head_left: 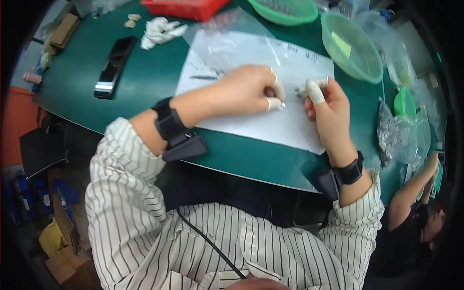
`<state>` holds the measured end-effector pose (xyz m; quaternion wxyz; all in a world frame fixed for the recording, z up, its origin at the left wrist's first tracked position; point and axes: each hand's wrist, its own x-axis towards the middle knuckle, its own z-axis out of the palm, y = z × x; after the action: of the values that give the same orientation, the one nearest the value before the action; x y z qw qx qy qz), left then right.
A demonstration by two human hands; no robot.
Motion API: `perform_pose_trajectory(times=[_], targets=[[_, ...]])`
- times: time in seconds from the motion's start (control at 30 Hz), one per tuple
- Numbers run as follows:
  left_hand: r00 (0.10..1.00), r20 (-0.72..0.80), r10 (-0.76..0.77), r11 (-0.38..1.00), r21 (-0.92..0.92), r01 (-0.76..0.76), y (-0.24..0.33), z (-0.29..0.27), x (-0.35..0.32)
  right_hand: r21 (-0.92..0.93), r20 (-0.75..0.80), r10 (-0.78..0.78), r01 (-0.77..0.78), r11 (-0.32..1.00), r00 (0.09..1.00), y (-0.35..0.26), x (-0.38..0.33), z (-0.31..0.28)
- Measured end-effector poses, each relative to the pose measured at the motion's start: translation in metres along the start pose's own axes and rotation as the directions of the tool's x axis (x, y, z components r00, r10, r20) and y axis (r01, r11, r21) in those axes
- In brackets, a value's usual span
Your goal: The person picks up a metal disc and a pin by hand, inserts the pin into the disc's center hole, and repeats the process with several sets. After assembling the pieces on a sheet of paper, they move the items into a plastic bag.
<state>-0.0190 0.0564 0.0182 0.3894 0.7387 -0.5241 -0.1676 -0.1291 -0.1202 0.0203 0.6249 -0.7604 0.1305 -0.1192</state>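
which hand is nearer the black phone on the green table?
Left. The left hand rests on the white paper sheet, right of the black phone; the right hand sits farther right.

A white paper sheet [270,121] lies on the dark green table [145,82], beside pale green bowls [350,48].

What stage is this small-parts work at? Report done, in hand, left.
Done: cannot tell; no finished pile is clear. In hand: left hand and right hand, fingertips in white cots, each pinch a tiny part over the white paper sheet. Left: the clear bag of small metal parts looks full.
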Motion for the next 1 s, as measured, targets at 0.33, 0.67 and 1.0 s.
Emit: perform_pose_trajectory(times=[0.33, 0.67, 1.0], targets=[[0.991, -0.078, 0.108, 0.992, 0.080, -0.101, -0.015, 0.008, -0.001, -0.228, 0.134, -0.076, 0.106, 0.968, 0.988, 0.017, -0.006, 0.004], [0.997, -0.060, 0.041, 0.997, 0.066, -0.037, -0.017, 0.009, 0.003, -0.417, 0.235, -0.234, 0.315, 0.852, 0.944, 0.014, -0.003, 0.009], [0.996, -0.050, -0.075, 0.993, -0.098, 0.070, -0.014, 0.005, 0.003, -0.526, 0.244, -0.461, 0.516, 0.676, 0.853, 0.016, -0.002, 0.013]])
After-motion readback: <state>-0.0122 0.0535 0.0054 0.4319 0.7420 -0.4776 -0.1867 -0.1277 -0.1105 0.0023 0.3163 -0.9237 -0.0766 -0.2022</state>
